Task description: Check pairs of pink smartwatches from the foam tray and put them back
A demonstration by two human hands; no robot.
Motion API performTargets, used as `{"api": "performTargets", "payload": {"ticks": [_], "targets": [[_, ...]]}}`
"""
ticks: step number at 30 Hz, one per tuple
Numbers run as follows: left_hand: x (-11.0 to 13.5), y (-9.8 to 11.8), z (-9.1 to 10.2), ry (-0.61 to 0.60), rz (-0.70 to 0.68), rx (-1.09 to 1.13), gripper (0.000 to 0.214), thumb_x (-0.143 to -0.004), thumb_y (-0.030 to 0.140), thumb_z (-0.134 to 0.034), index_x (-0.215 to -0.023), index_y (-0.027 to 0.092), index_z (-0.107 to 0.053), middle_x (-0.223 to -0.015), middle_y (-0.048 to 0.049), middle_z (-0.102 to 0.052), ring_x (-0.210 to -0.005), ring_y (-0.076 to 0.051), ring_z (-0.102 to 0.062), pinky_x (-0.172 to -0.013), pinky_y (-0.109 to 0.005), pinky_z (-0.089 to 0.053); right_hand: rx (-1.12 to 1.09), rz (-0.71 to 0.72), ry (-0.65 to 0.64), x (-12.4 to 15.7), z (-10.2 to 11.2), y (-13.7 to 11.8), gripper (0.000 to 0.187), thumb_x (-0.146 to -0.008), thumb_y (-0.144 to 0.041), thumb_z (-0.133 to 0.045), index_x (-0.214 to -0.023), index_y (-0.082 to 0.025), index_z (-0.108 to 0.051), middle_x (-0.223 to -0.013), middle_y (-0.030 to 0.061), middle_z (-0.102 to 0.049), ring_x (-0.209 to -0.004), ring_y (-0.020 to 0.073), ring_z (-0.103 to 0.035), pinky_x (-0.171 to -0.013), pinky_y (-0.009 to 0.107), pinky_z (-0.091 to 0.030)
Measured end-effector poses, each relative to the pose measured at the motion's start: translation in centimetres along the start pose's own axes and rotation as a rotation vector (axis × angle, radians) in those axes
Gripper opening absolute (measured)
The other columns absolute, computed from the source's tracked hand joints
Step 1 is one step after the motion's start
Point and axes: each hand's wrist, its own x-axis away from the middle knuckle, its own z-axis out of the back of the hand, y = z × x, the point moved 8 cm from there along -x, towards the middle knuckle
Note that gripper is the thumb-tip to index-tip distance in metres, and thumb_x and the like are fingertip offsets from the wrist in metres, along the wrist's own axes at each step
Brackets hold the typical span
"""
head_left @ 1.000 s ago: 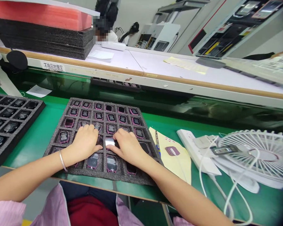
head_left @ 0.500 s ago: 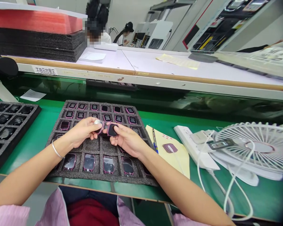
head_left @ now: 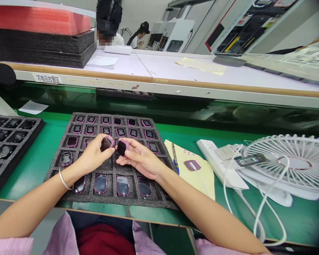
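Above the middle of a dark foam tray (head_left: pixel 146 203), each of my hands grips a purple-cased smartwatch body. My left hand (head_left: pixel 95 154) has its thumb and fingers closed round one watch (head_left: pixel 106 143), its dark face tilted. The other watch (head_left: pixel 122 147) sits between the thumb and fingers of my right hand (head_left: pixel 142 158), black screen towards me. The two watches are close together. Around them, tray pockets hold several more purple watches (head_left: pixel 100 183); some screens show lines of white text, others are dark. My forearms and hands hide part of the tray.
To the left lies a second foam tray (head_left: pixel 39 124) of dark watches. At right are yellow paper (head_left: pixel 202 177) with a pen (head_left: pixel 174 157) and a cabled purple piece (head_left: pixel 192 165), a power strip (head_left: pixel 215 164) and a white fan (head_left: pixel 295 161). Co-workers sit beyond the shelf (head_left: pixel 138 67).
My left hand has turned its watch, so a dark face shows instead of the shiny round back. My right hand has tilted its watch and shifted slightly left.
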Motion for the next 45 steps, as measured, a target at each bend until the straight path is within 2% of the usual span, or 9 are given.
{"api": "performTargets", "payload": {"ticks": [3, 8, 20, 25, 29, 32, 35, 41, 45], "targets": [[0.2, -0.1, 0.0, 0.021, 0.004, 0.023, 0.038, -0.080, 0.031, -0.064, -0.115, 0.019, -0.055, -0.103, -0.0032, -0.064, -0.095, -0.019, -0.062, -0.087, -0.034, -0.049, -0.009, 0.011, -0.019, 0.0, -0.2, 0.0, 0.059, -0.076, -0.037, -0.096, -0.125, -0.025, -0.064, -0.108, 0.0023, -0.071, -0.082, 0.0175, -0.077, -0.080, 0.031, -0.063], [0.5, 0.4, 0.1, 0.042, -0.057, -0.018, 0.037, -0.083, 0.030, -0.061, -0.118, 0.019, -0.055, -0.109, -0.0058, -0.067, -0.098, -0.020, -0.064, -0.090, -0.035, -0.051, -0.024, 0.022, -0.023, 0.0, -0.2, -0.2, 0.058, -0.076, -0.038, -0.096, -0.123, -0.025, -0.065, -0.116, 0.0035, -0.070, -0.080, 0.0166, -0.076, -0.078, 0.030, -0.063], [0.9, 1.1, -0.2, 0.053, -0.111, -0.070, 0.036, -0.083, 0.031, -0.059, -0.117, 0.018, -0.056, -0.116, -0.0081, -0.070, -0.108, -0.022, -0.066, -0.100, -0.037, -0.051, -0.055, 0.024, -0.132, 0.2, -1.3, -0.3, 0.054, -0.081, -0.034, -0.093, -0.122, -0.024, -0.060, -0.093, -0.0002, -0.075, -0.079, 0.0167, -0.078, -0.074, 0.025, -0.061], [1.0, 1.0, -0.2, 0.054, -0.102, -0.063, 0.037, -0.083, 0.030, -0.059, -0.118, 0.018, -0.056, -0.110, -0.0068, -0.071, -0.102, -0.021, -0.068, -0.094, -0.035, -0.053, -0.058, 0.030, -0.105, 0.3, -1.2, -0.4, 0.057, -0.079, -0.035, -0.094, -0.123, -0.023, -0.059, -0.098, 0.0000, -0.074, -0.080, 0.0171, -0.078, -0.073, 0.026, -0.061], [1.2, 1.4, -0.4, 0.057, -0.120, -0.091, 0.035, -0.081, 0.029, -0.057, -0.115, 0.018, -0.058, -0.108, -0.0069, -0.072, -0.100, -0.021, -0.068, -0.091, -0.035, -0.054, -0.064, 0.036, -0.152, 0.3, -1.3, -0.3, 0.056, -0.082, -0.036, -0.093, -0.123, -0.022, -0.059, -0.090, -0.0004, -0.074, -0.077, 0.0171, -0.078, -0.072, 0.024, -0.060], [1.2, 1.3, -0.4, 0.082, -0.101, -0.079, 0.039, -0.080, 0.031, -0.058, -0.117, 0.018, -0.058, -0.109, -0.0080, -0.072, -0.098, -0.022, -0.069, -0.087, -0.035, -0.055, -0.083, 0.050, -0.152, 0.3, -1.2, -0.3, 0.053, -0.082, -0.034, -0.093, -0.122, -0.022, -0.062, -0.097, 0.0006, -0.075, -0.077, 0.0166, -0.077, -0.071, 0.024, -0.059], [1.2, 1.1, -0.3, 0.114, -0.086, -0.058, 0.042, -0.078, 0.032, -0.059, -0.118, 0.018, -0.058, -0.112, -0.0090, -0.072, -0.098, -0.022, -0.070, -0.085, -0.035, -0.055, -0.108, 0.054, -0.126, 0.2, -1.0, -0.4, 0.050, -0.080, -0.032, -0.094, -0.121, -0.022, -0.066, -0.105, 0.0013, -0.074, -0.071, 0.0139, -0.075, -0.068, 0.024, -0.058], [1.4, 1.4, -0.3, 0.116, -0.107, -0.056, 0.040, -0.079, 0.030, -0.059, -0.116, 0.017, -0.060, -0.109, -0.0080, -0.073, -0.096, -0.020, -0.069, -0.087, -0.033, -0.054, -0.116, 0.052, -0.133, 0.3, -1.1, -0.5, 0.047, -0.078, -0.031, -0.095, -0.117, -0.023, -0.070, -0.101, 0.0000, -0.070, -0.067, 0.0107, -0.067, -0.065, 0.025, -0.056], [1.4, 1.1, -0.2, 0.139, -0.081, -0.020, 0.042, -0.078, 0.031, -0.060, -0.118, 0.017, -0.060, -0.108, -0.0080, -0.072, -0.090, -0.020, -0.068, -0.078, -0.032, -0.053, -0.125, 0.060, -0.122, 0.4, -1.1, -0.7, 0.047, -0.079, -0.031, -0.095, -0.119, -0.023, -0.070, -0.105, 0.0010, -0.071, -0.068, 0.0110, -0.067, -0.067, 0.025, -0.055]]}}
